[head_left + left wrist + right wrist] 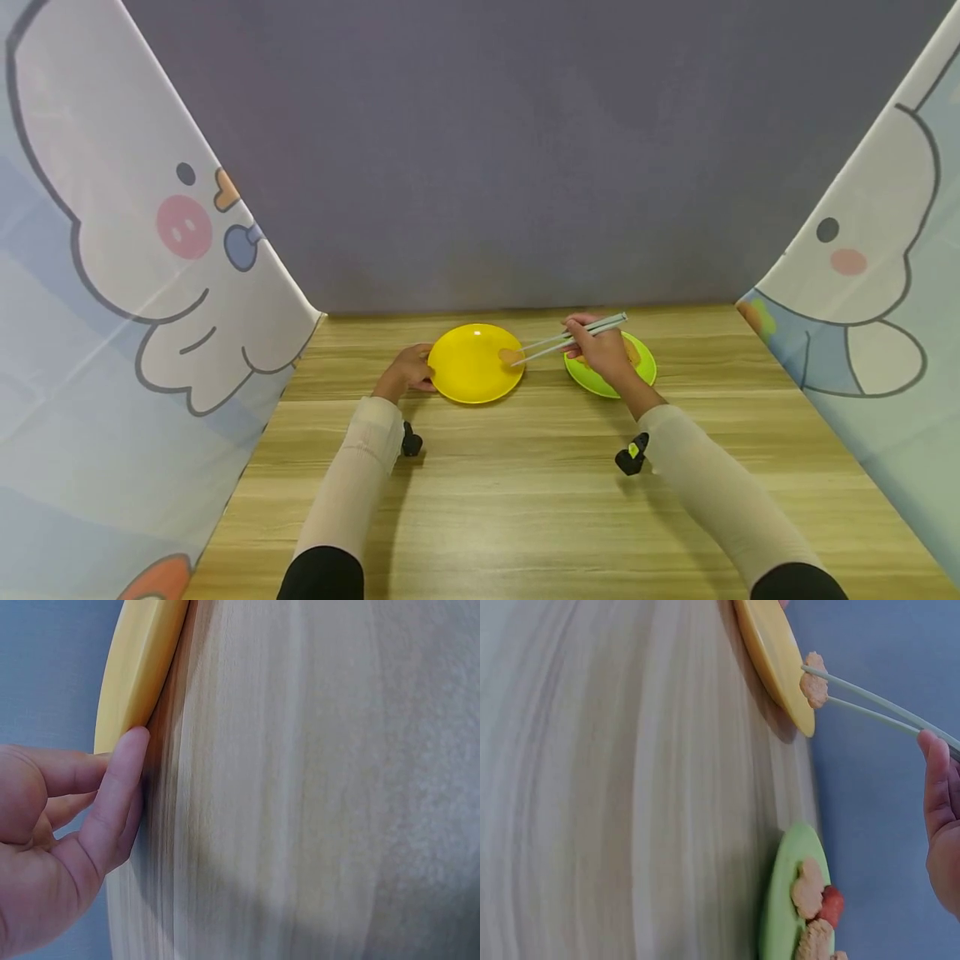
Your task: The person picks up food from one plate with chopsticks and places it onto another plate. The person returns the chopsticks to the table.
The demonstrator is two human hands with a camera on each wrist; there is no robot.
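My left hand [411, 367] pinches the left rim of a round yellow plate [468, 367]; in the left wrist view the thumb and fingers meet at the plate's edge [139, 667]. My right hand [602, 350] holds a pair of pale green chopsticks [540, 353] slanting left. Between their tips is a tan, bumpy, nugget-like piece [814, 684], above the yellow plate's right side. Under my right hand and wrist sits a smaller green plate [649, 371], partly covered. It bears several more tan pieces [808, 889] and something red [830, 906].
Both plates stand near the back edge of a wood-grain table [510, 500]. A grey panel [510, 167] rises behind it. Cartoon-printed sheets [112, 275] flank both sides. A black device [632, 456] is strapped at each wrist.
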